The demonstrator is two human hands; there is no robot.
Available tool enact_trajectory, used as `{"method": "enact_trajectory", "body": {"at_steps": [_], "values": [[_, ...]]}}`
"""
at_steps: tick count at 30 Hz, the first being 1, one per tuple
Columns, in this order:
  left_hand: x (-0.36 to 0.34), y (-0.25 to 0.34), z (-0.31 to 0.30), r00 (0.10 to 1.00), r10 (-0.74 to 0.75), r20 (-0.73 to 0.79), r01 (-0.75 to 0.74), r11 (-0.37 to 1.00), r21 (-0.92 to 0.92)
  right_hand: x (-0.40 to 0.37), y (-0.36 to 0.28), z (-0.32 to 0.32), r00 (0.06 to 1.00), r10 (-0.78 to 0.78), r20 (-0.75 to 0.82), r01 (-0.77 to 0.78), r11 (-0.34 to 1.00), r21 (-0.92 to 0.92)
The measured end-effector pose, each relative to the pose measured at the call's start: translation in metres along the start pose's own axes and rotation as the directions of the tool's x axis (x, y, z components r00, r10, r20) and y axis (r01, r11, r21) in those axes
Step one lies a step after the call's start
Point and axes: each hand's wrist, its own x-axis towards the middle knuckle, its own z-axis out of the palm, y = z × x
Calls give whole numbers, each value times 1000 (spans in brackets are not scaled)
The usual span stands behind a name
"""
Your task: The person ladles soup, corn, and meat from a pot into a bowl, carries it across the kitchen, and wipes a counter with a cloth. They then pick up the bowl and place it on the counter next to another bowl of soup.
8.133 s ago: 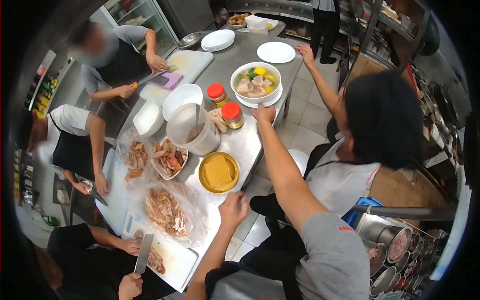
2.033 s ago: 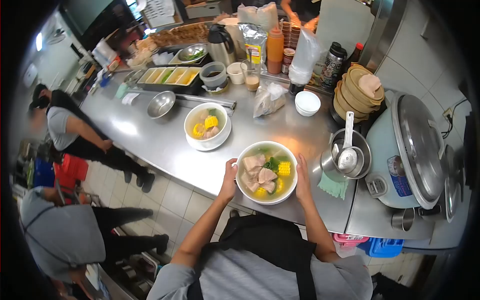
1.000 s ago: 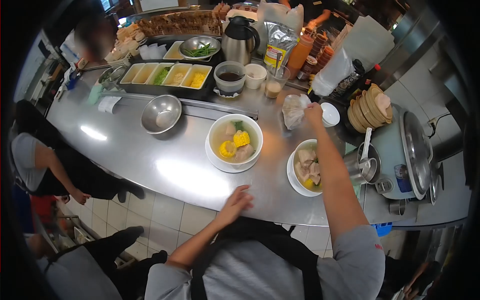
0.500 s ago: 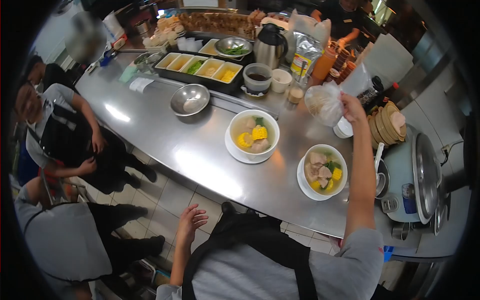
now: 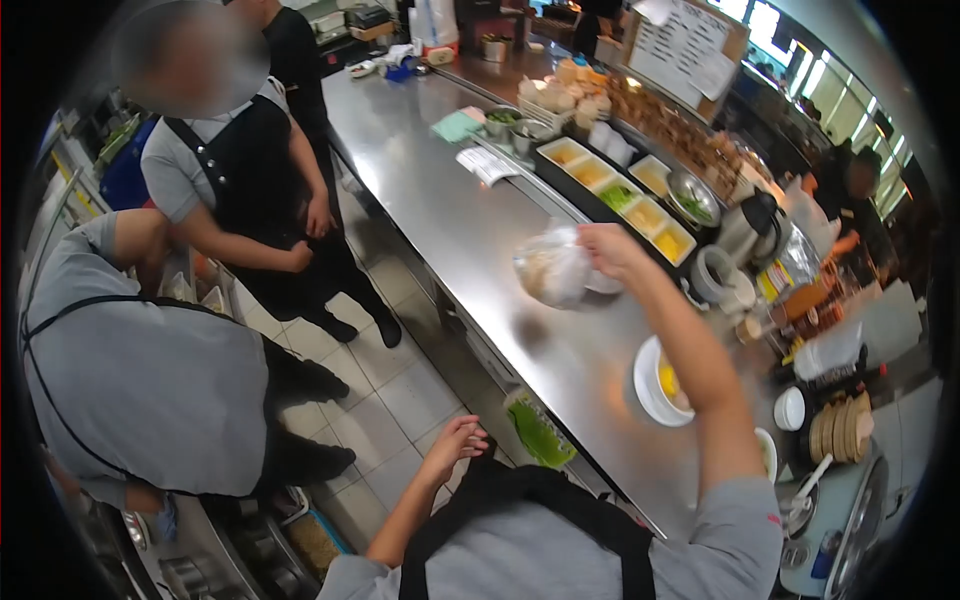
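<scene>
My right hand [image 5: 607, 250] pinches the gathered top of a clear plastic bag [image 5: 548, 270] and holds it over the steel counter [image 5: 430, 190]. Something pale sits in the bag, too blurred to name. Part of a metal bowl [image 5: 606, 286] shows behind the bag and hand. Under my right forearm stands a white soup bowl [image 5: 645, 375] with corn in it, partly hidden by the arm. Only the edge of a second soup bowl [image 5: 768, 455] shows beyond the arm. My left hand [image 5: 458, 445] hangs empty in front of my apron, its fingers loosely apart.
White ingredient tubs [image 5: 590, 173] line the far counter side, near a steel jug [image 5: 750, 228] and a dark sauce tub [image 5: 712, 272]. Stacked brown bowls [image 5: 840, 428] and a large pot [image 5: 860, 530] stand right. Across the floor, one person [image 5: 240, 180] stands facing here; another [image 5: 150, 360] bends over.
My right hand has carried the plastic bag leftward along the counter, away from the soup bowls toward the metal bowl. My view has turned left. The left hand still hangs empty.
</scene>
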Motion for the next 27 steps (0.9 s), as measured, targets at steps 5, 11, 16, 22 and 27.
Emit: {"method": "enact_trajectory", "body": {"at_steps": [5,11,16,22,27], "values": [[2,17,-77,966,86,-244,-105,992,-66,151,36,134,963,-270,-26,263,951,-161],[25,17,-110,938,56,-342,-72,997,-36,84,47,173,897,-133,421,199,973,-117],[65,47,-36,996,88,31,-92,986,139,-101,115,70,723,214,657,89,914,-396],[96,44,72,798,-221,561,-57,899,435,-346,175,-94,763,546,-345,-604,792,-82],[138,-1,147,811,-143,568,-87,929,359,-473,225,-146,363,443,-820,-276,891,360]]}}
